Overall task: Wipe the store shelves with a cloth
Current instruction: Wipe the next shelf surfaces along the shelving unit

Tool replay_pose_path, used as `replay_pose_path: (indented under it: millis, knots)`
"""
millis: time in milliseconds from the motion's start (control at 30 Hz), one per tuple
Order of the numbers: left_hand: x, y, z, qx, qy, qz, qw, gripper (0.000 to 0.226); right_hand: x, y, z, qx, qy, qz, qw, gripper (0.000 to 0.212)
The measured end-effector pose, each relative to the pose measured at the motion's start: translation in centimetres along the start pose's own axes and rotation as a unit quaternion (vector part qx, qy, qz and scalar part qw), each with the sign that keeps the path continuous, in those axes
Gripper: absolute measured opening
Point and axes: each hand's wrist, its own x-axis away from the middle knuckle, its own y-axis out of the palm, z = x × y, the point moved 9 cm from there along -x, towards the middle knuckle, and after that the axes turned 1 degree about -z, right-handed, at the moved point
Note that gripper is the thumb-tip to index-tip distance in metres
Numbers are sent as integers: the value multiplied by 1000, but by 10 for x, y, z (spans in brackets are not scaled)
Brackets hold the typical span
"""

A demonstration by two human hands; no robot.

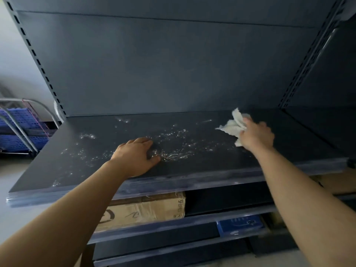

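Step in hand: the person is wiping the top shelf [212, 162]. I am judging it as partly done, since much of the surface is showing wet speckle.
Right hand [257, 136]: is gripping the cloth [233, 126], fingers curled round a bunched white wad, at the right of the frame near the shelf's back edge.
Cloth: is lying crumpled against the shelf surface, just left of the right hand, with loose corners sticking out toward the upper left.
Left hand [136, 155]: is resting palm down on the shelf at centre frame, fingers fairly straight and holding nothing. It is probably bracing.
Wet patch [173, 147]: glinting droplets and smears are spreading from centre frame out to the left end of the shelf.
Key relation: the wet patch is lying to the left of the cloth, along the shelf's long axis, which is running left to right in the frame. The right hand is carrying the cloth, though the left hand is nearer the smears.
In the way: the left hand is sitting at the near edge of the wet patch. A leftward sweep would probably be meeting it unless it lifts.
Surroundings: a back panel [173, 64] is rising behind, and a slotted upright [304, 68] is standing at the upper right. A cardboard box [146, 209] and a blue box [240, 224] are sitting on the lower shelves [192, 219]. Blue crates [17, 124] are standing at the left edge of the frame.
Risk: liquid may be getting pushed over the front edge toward the cardboard box.
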Motion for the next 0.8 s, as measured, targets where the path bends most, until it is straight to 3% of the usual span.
replay_pose_path:
  millis: [67, 167, 367, 500, 633, 733, 800]
  knots:
    - [3, 2, -4, 5, 1, -4, 1000, 72, 10, 9, 26, 72, 32, -42, 996, 56]
    - [7, 4, -9, 5, 6, -10, 1000, 72, 33, 17, 3, 100, 11, -45, 994, 49]
    - [16, 7, -20, 4, 10, -6, 1000, 73, 104, 26, -121, 47, -103, -35, 993, 40]
    - [24, 5, -28, -2, 9, -2, 1000, 70, 136, 26, -179, -30, -177, -76, 981, 27]
    - [27, 1, -39, -2, 1, 1, 1000, 68, 109, -10, -122, -79, -66, 2, 995, 29]
    - [22, 1, -44, 2, -10, -3, 1000, 67, 88, -12, -43, 18, 49, 15, 998, 37]
    - [18, 2, -45, 5, -18, -8, 1000, 67, 88, 2, -25, 65, 57, -5, 996, 38]
